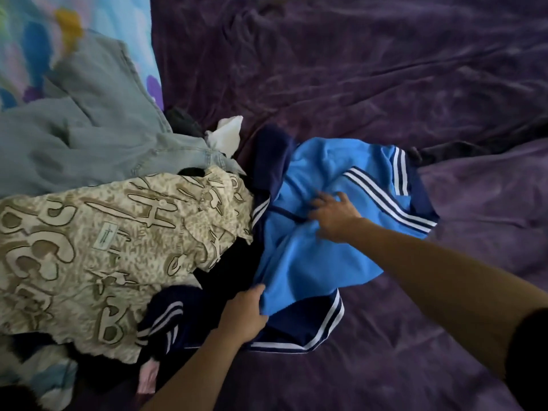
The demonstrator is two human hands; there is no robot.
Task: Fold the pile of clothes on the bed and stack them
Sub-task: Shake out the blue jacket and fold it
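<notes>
On the crumpled blue jersey [296, 256] the right hand [335, 218] is laid with fingers spread (a little blurred), and its near edge is gripped by the left hand [246, 312]. Nothing is judged folded yet. The pile [89, 232], touching it on the purple bedspread [385, 84], is all left to be done, and no stack is seen.
</notes>
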